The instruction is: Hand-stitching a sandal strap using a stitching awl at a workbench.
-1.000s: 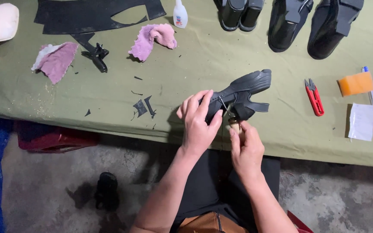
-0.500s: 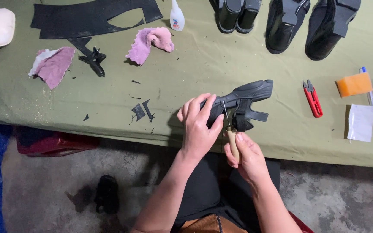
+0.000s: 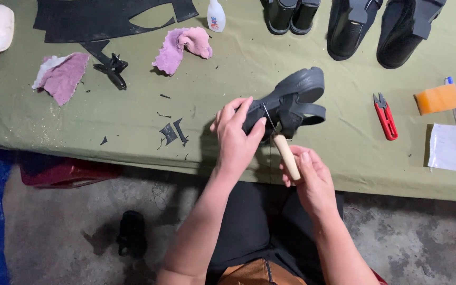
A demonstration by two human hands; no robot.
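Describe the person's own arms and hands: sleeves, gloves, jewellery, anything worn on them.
Both arms are bare as far up as the view shows, with no sleeve in sight. The left hand and the right hand wear no gloves. No ring, watch or bracelet shows on either hand or wrist. The nails look short and unpainted.

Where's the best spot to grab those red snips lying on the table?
Grip the red snips across the wide red handle end, coming from above. They lie flat on the green table, narrow tips pointing away, with bare cloth on both sides.
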